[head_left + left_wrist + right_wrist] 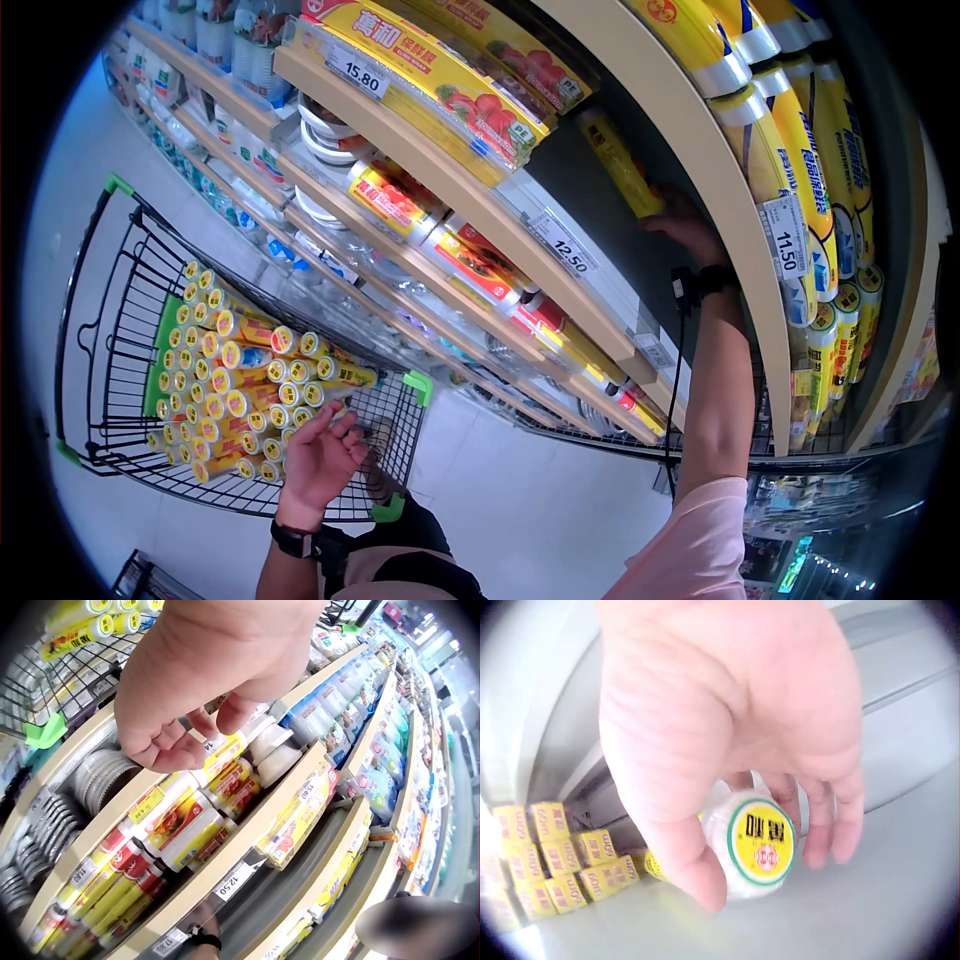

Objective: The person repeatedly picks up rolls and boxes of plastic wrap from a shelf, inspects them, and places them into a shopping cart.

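Note:
Deep inside a dark shelf, my right hand grips the near end of a yellow-wrapped roll. In the right wrist view, the thumb and fingers curve round its white end, which bears a round yellow label. My left hand hangs with loosely curled fingers over the near corner of a shopping cart, holding nothing. Many similar rolls lie stacked in that cart with their round ends towards me. In the left wrist view, the left hand appears in front of the shelves.
Boxes of cling wrap stand on the ledge left of my right arm. Yellow packs line the shelf on the right. Further inside the shelf sit small yellow boxes. A price strip runs along the shelf edge.

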`<state>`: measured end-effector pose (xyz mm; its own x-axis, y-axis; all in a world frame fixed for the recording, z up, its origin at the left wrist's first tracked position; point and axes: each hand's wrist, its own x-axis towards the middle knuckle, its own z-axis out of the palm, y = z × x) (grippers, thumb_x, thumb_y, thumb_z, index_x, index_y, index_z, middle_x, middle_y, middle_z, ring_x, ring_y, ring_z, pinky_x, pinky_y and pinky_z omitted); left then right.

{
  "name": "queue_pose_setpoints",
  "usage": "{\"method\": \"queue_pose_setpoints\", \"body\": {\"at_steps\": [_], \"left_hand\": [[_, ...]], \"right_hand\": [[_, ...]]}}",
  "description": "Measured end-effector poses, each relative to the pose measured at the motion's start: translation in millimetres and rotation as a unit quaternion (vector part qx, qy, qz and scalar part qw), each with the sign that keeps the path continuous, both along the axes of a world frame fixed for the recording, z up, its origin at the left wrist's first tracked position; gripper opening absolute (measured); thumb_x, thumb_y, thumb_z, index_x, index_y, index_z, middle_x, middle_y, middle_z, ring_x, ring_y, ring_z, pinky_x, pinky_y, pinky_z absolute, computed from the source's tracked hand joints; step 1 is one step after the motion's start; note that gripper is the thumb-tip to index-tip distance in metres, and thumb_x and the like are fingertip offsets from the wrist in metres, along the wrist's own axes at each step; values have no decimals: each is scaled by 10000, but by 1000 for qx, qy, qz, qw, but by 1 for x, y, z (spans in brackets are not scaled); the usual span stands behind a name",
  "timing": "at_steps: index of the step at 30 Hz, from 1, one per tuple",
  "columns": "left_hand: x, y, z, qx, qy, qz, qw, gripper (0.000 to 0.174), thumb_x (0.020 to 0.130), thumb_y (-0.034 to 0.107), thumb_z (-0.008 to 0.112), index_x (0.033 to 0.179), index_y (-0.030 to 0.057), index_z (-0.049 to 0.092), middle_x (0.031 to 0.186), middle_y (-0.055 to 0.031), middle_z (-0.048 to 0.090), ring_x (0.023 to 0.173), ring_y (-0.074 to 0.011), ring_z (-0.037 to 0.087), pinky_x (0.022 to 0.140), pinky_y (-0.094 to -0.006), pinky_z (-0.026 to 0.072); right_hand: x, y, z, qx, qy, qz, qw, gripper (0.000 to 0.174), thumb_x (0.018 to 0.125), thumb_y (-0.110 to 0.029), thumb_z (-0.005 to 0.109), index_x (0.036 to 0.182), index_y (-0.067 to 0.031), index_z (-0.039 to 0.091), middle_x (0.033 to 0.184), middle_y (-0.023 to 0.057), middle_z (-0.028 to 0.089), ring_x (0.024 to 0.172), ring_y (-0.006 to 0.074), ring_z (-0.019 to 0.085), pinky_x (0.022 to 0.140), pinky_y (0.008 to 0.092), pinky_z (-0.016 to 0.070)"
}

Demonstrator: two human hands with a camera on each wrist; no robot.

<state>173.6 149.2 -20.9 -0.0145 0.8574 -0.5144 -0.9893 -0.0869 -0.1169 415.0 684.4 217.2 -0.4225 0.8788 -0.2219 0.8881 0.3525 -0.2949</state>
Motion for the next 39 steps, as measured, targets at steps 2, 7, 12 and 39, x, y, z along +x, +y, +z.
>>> {"method": "queue_pose_setpoints", "body": {"at_steps": [2, 7, 12, 39], "left_hand": [[-2, -4, -1, 7, -6, 0, 1000, 156, 972, 190, 527, 1092, 120, 599, 1007, -73, 672, 819, -185, 591, 767, -340, 471], [-6, -13, 5, 10, -23, -7, 1000, 155, 975, 190, 524, 1089, 115, 597, 1001, -87, 675, 803, -191, 589, 765, -342, 473], [-19, -22, 24, -11, -22, -29, 999, 150, 956, 191, 559, 1076, 109, 597, 977, -99, 681, 790, -202, 586, 755, -346, 476], [-78, -70, 162, 189, 343, -196, 899, 518, 987, 398, 535, 1429, 164, 398, 1313, -126, 534, 1130, -287, 569, 914, -410, 496]], "right_hand": [[-7, -32, 12, -11, 98, -41, 994, 735, 756, -179, 808, 1373, -30, 436, 1085, 122, 623, 873, 160, 637, 735, 252, 533], [-15, -92, 31, 26, 162, -57, 985, 452, 818, -177, 767, 1172, 16, 563, 862, 79, 630, 722, 130, 621, 651, 216, 513], [-13, -140, 33, 7, 285, -78, 955, 279, 847, -207, 744, 977, 4, 615, 710, 36, 579, 597, 105, 547, 574, 229, 454], [-26, -527, -37, -296, 711, -114, 628, 519, 892, -224, 616, 1299, 77, 500, 936, 140, 648, 718, 183, 593, 651, 289, 483]]}}
